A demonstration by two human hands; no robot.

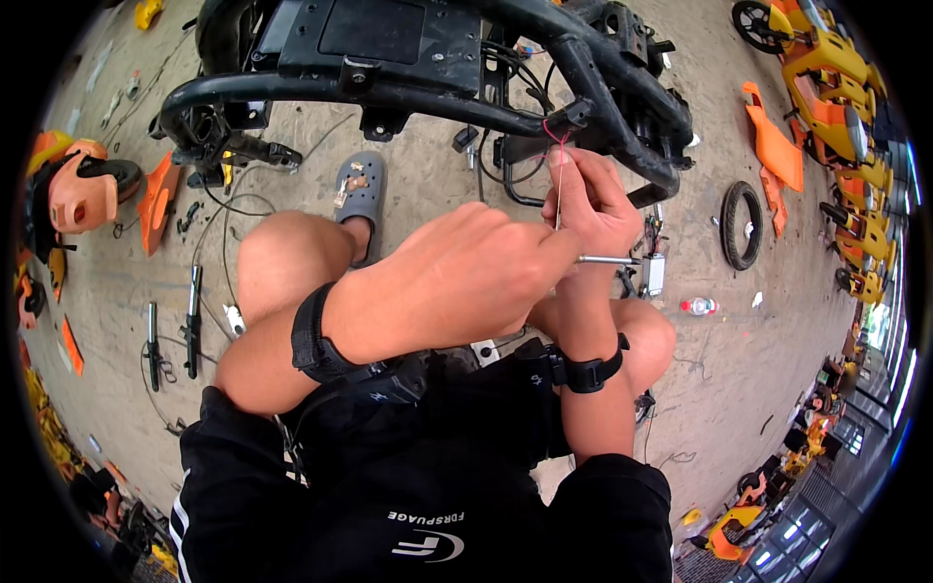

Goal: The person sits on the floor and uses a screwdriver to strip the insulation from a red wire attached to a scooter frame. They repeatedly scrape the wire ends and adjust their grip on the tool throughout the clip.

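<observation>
Wire (558,189) is the working piece here: a thin pale strand that runs almost straight up from the hands to the black tube frame (593,92), where a small red tie (556,131) sits at the joint with a dark bracket. It looks light and springy, stiff enough to stand upright on its own over this short span yet easy to kink, and smooth enough to slide through a loose grip; it is best taken between fingertip and thumb close below the tie, where there is least free length to flex. The right hand (595,209) does this, thumb and forefinger pinched tight on the strand just under the frame, the remaining fingers curled in. The left hand (476,277) is closed in a fist around a slim metal tool (607,260), whose bright shaft projects to the right from between the knuckles and crosses below the right hand; its tip is hard to make out. Both wrists carry black straps. The person squats on a concrete floor (748,379), knees raised, one grey sandal (362,189) ahead. Around lie orange body panels (773,146), a loose tyre (741,225), a plastic bottle (698,306) and black struts (192,321).
</observation>
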